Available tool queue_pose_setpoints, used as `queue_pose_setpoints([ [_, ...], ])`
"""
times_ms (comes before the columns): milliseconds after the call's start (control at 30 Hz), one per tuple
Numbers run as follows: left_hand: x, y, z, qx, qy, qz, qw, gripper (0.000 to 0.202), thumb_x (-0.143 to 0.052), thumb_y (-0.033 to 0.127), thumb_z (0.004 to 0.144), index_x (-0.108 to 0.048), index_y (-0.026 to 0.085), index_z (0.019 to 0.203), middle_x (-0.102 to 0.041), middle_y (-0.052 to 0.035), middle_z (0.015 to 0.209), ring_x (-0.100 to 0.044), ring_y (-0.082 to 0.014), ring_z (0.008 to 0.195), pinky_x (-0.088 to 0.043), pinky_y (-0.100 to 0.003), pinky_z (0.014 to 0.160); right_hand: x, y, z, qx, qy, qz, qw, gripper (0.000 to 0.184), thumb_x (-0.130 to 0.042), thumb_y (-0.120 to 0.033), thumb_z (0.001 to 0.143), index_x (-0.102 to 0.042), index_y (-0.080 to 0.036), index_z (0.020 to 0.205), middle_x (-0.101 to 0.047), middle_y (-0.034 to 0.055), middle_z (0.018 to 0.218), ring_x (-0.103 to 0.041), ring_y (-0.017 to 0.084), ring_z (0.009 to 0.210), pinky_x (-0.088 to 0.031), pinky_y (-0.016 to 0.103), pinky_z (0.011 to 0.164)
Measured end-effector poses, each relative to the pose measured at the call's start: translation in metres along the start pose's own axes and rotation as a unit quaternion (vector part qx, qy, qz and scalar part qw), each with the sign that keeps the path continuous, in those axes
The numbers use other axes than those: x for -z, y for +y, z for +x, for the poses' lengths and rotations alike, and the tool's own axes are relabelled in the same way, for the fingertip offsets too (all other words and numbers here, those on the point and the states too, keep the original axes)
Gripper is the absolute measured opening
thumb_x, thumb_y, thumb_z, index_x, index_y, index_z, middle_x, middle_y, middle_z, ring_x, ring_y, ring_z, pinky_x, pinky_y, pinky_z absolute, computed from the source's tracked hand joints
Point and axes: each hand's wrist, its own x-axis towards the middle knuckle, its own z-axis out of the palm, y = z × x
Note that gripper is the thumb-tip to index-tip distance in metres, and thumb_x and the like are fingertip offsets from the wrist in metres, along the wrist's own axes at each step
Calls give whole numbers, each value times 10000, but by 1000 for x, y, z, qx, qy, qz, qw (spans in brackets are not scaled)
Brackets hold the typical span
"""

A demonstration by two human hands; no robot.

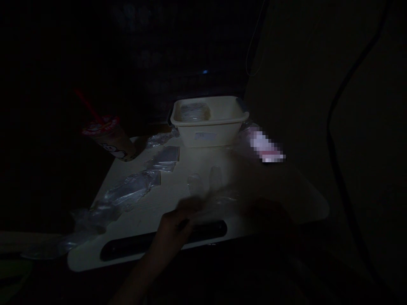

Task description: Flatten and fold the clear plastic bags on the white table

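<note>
The scene is very dark. My left hand (181, 218) is over the front of a small white table (171, 190), fingers closed on what looks like a clear plastic bag (219, 203), blurred by motion. To the right, my right hand (267, 212) is a dark shape in shadow near the bag's other side; its fingers cannot be made out. Just beyond the bag, a clear oval piece (194, 184) and a second clear oval piece (216, 176) lie side by side on the tabletop.
At the table's back stands a cream plastic tub (206, 135) with a clear-wrapped packet (194, 112) inside. Clear plastic bags (130, 188) lie along the left side. A lidded drink cup (110, 140) with a red straw stands at back left. A bright blurred-out patch (267, 146) is at right.
</note>
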Motion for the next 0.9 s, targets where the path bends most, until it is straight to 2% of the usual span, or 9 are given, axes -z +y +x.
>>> queue_pose_setpoints([
  [67,-1,-1,3,30,2,0,1000,172,-465,243,713,-624,178,710,-659,-35,829,-600,-176,805,-490,-285,669,0,-3,3,-19,0,9,1000,303,-339,-297,786,-612,-266,913,-655,16,850,-611,197,749,-509,332,632],
  [167,-2,-2,7,72,-3,15,997,188,-467,285,709,-612,166,695,-660,-25,692,-614,-167,662,-492,-272,581,2,-8,8,-52,1,25,998,273,-380,-302,770,-617,-232,885,-662,28,821,-618,191,719,-517,321,597],
  [233,-2,-1,8,89,-4,27,996,185,-470,286,703,-604,159,711,-653,-19,651,-607,-154,598,-485,-256,549,3,-11,10,-98,-1,61,993,250,-424,-297,747,-609,-206,889,-660,38,837,-617,187,737,-518,311,607],
  [333,-3,0,9,101,10,36,994,206,-463,266,705,-582,158,833,-656,-27,772,-610,-144,666,-482,-245,606,4,-13,13,-171,-7,137,976,274,-483,-284,704,-582,-181,938,-653,46,868,-607,182,789,-511,296,657],
  [433,-4,0,11,115,25,51,992,292,-451,241,706,-525,160,976,-646,-28,841,-613,-136,683,-483,-237,617,2,-13,14,-200,4,181,963,349,-489,-297,692,-537,-170,1013,-649,45,860,-606,175,784,-508,288,665],
  [633,-2,3,15,95,76,98,988,338,-429,261,734,-463,174,1059,-613,-44,954,-601,-159,783,-484,-255,644,0,-12,16,-201,18,208,957,397,-479,-300,676,-502,-181,1053,-647,35,811,-611,162,712,-510,268,616],
  [767,2,7,8,37,133,181,974,330,-416,301,756,-456,165,1053,-566,-78,1027,-566,-196,870,-475,-304,688,-2,-16,19,-216,45,211,952,366,-467,-257,660,-522,-177,1013,-645,30,778,-609,156,691,-505,265,608],
  [900,-1,10,-5,9,153,181,971,239,-394,266,778,-491,166,973,-583,-62,937,-564,-172,838,-470,-299,715,-2,-21,22,-234,63,216,946,362,-469,-263,661,-519,-174,1009,-645,29,765,-607,161,691,-502,274,611],
])
